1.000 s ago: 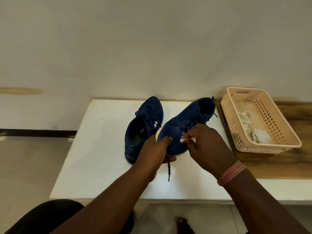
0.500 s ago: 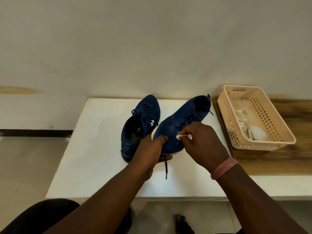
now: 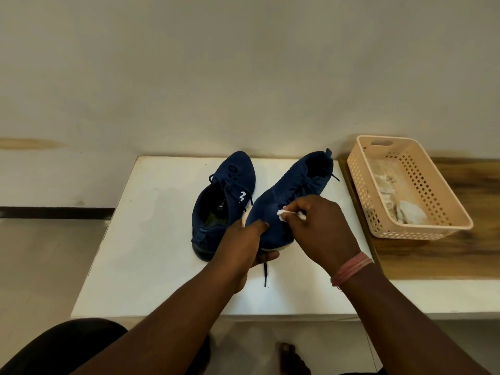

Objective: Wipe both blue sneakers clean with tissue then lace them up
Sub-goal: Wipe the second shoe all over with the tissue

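Head view, the only one. The person's left hand point(image 3: 243, 247) wraps the toe end of the right-side sneaker point(image 3: 292, 196), fingers curled over the upper and thumb under the sole edge, tilting the shoe up off the white table point(image 3: 135, 239). The right hand point(image 3: 322, 226) pinches a small wad of tissue point(image 3: 282, 214) against the shoe's side, fingers bunched tight around it. A loose lace end point(image 3: 265, 274) dangles below the toe. The second sneaker point(image 3: 221, 201) lies flat just beside it, touching or nearly so; its laces look loosely threaded.

Handling, by my judgement: knit upper, soft and light, likely to give under pressure, so the firm sole and toe rim is the sensible hold. The tissue is thin, apt to shred or pill on the weave. The lace is limp and may snag.

Surroundings: the table is matte white, faintly smudged, set against a plain pale wall. A peach perforated basket point(image 3: 457, 212) sits on a wooden top to the right, holding crumpled tissues. Tiled floor below; a dark-clothed knee shows at lower left.
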